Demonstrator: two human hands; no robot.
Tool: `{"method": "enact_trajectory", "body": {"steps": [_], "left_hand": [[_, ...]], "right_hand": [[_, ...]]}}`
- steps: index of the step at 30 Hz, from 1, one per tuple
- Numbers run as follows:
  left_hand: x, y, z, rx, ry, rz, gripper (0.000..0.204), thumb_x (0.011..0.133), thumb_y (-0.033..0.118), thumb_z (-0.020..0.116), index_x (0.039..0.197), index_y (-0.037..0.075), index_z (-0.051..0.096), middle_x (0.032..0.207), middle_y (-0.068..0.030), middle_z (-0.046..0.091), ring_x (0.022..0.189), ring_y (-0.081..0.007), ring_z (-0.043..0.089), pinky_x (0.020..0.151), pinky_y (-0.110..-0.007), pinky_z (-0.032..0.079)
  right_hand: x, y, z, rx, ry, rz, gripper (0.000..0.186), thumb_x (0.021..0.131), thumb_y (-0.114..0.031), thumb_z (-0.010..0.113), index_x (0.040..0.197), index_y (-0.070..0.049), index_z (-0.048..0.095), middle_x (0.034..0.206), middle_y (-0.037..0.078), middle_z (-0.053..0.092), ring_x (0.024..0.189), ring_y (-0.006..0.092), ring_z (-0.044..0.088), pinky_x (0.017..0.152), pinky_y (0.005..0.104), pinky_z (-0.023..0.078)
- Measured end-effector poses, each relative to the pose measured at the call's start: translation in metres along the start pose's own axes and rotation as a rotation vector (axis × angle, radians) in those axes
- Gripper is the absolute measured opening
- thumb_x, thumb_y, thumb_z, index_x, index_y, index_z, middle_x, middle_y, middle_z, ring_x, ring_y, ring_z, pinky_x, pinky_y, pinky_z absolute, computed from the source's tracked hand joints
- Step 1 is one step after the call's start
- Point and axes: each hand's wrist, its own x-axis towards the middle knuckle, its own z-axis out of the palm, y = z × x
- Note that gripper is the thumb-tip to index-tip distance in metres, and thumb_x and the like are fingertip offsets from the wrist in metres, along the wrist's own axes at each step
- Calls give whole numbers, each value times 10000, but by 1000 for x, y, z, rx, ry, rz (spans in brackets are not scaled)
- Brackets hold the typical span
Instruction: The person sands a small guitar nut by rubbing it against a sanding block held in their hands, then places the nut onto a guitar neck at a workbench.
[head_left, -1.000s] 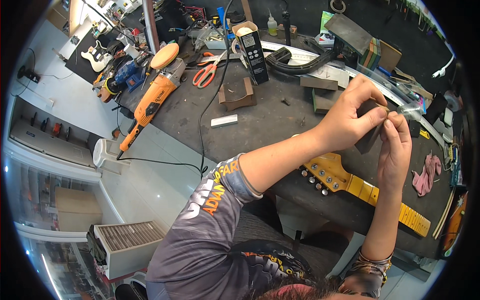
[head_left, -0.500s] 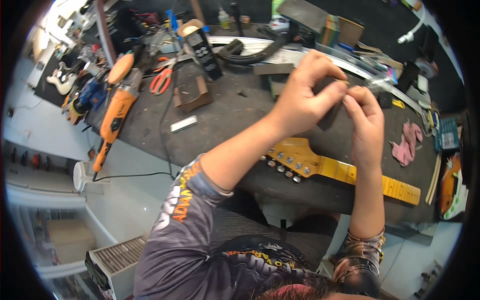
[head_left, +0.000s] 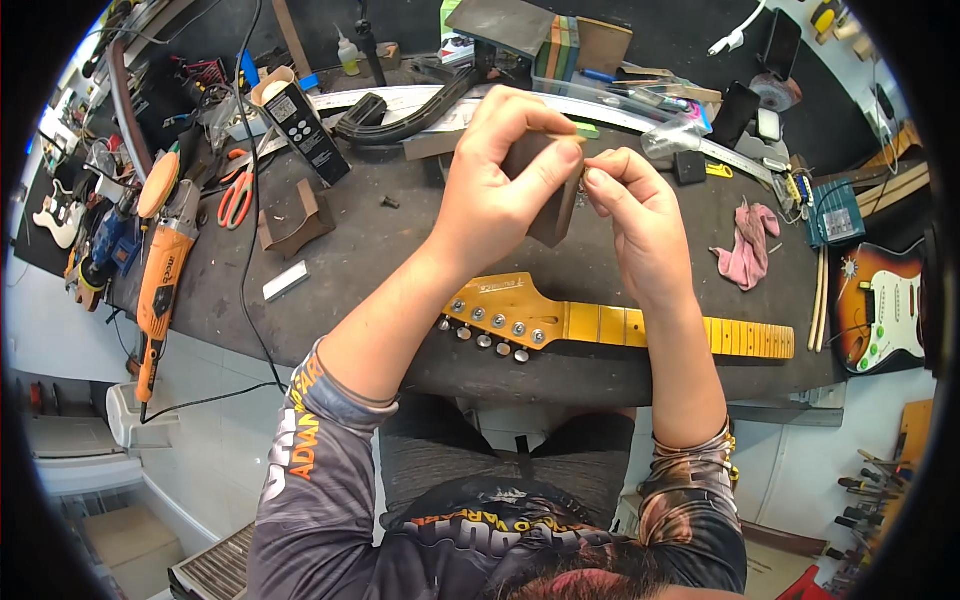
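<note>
My left hand (head_left: 497, 180) is closed around a dark brown flat block (head_left: 552, 222), thumb on the near side and fingers over the top. The block is held up above the workbench, tilted on edge. My right hand (head_left: 640, 215) is pinched close beside the block's right edge; whatever sits between thumb and forefinger is too small to name. Below both hands a yellow guitar neck (head_left: 605, 325) lies across the bench near its front edge, headstock and metal tuners toward the left. My right forearm crosses over part of the fretboard.
On the left lie an orange power tool (head_left: 165, 285) with a cable, orange-handled pliers (head_left: 237, 200), a folded brown piece (head_left: 297, 217) and a small white bar (head_left: 286, 281). A black clamp (head_left: 415, 122) is behind. At right are a pink cloth (head_left: 750, 248) and a sunburst guitar body (head_left: 882, 307).
The whole view has shifted, so the bench things sit further left in it. Both hands stay together at the block, my right fingers now slightly lower along its edge.
</note>
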Motion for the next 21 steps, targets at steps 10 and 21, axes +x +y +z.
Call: {"method": "enact_trajectory", "body": {"steps": [10,21], "left_hand": [[3,3,6,7,-50,-37,147,949,88,719,1072,9,704,1077,-100,638,1055,-224,607,968,-346,468],[1,12,13,-112,3,-119,119,963,61,686,1065,0,690,1119,-72,574,1086,-177,555,981,-306,416]], "right_hand": [[4,1,1,-80,60,-83,103,1039,-111,724,1051,-25,670,965,-9,678,924,58,627,821,255,526],[-1,10,-1,-78,-18,-38,106,1054,-112,693,1027,-25,640,952,-6,674,878,44,602,755,257,524]]}}
